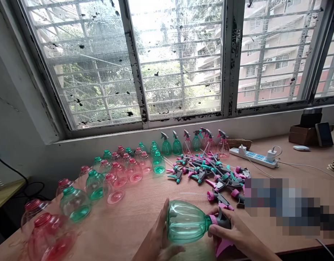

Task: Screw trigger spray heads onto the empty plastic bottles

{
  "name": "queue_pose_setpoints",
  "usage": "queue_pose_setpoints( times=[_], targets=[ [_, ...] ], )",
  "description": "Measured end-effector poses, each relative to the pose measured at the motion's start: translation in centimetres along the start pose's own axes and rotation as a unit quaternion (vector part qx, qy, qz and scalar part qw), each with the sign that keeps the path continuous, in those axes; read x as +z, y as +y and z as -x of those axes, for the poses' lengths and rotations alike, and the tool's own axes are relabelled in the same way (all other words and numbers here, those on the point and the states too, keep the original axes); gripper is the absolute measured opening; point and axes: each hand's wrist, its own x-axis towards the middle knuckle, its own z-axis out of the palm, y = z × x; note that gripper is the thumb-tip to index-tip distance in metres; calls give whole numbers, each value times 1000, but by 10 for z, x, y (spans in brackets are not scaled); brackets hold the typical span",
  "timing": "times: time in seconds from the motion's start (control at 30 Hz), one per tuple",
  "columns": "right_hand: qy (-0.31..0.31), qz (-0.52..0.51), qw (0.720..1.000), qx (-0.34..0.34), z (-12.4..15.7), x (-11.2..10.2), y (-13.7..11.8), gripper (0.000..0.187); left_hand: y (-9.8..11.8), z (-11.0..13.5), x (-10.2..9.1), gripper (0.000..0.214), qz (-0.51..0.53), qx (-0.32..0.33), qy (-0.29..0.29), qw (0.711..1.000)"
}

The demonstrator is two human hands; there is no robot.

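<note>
A clear green spray bottle [185,222] lies on its side in the air between my hands, over the front of the table. My left hand [163,232] cups its base, the fingers partly hidden behind it. At the neck, my right hand [232,232] grips the grey and pink spray head [222,220], its pink collar against the bottle's mouth. Whether the collar is fully seated cannot be seen. Just beyond my right hand, a loose spray head with a pink collar [219,198] rests beside the pile of grey, pink and green spray heads [207,170].
Open-topped red bottles [51,235] and green bottles [75,204] stand in rows at the left. Several bottles with heads fitted [177,146] line the wall under the window. A power strip [254,157], a brown box [304,134] and a phone [324,134] are at the right.
</note>
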Motion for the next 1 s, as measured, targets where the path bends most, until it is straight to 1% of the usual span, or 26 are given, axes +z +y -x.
queue_pose_setpoints(
  times=[0.1, 0.27, 0.47, 0.57, 0.63, 0.7, 0.77, 0.8, 0.87, 0.93, 1.0],
  targets=[
    [6, 14, 1000, 0, 0, 0, -2, 46, -1, -2, 0, 118, 8, 6, -5, 1000],
    [7, 5, 1000, -11, 0, 0, -5, 45, 3, -2, 0, 110, -10, -12, -6, 1000],
    [-1, -25, 1000, -19, -1, 0, -3, 44, -6, 2, -2, 105, -48, 14, 9, 999],
    [5, -18, 1000, -22, -2, 0, -3, 45, -5, 3, -3, 103, -65, 14, 11, 998],
    [4, -23, 999, -26, -3, 0, -2, 44, 0, 2, -3, 98, -74, 10, 9, 997],
    [-1, -35, 999, -27, -3, 0, -2, 43, 4, 1, -3, 89, -68, 0, 2, 998],
    [-1, -42, 999, -24, -4, 0, -1, 44, 4, 0, -2, 85, -61, 1, 1, 998],
    [2, -42, 999, -22, -4, -1, -1, 44, 2, 0, -2, 87, -63, 8, 5, 998],
    [10, -38, 999, -22, -4, -1, -1, 45, -5, 1, -1, 99, -74, 20, 16, 997],
    [17, -33, 999, -25, -4, -1, -1, 45, -11, 1, -1, 108, -86, 15, 24, 996],
    [22, -29, 999, -25, -4, 0, -1, 45, -13, 2, -1, 109, -95, 7, 30, 995]
  ],
)
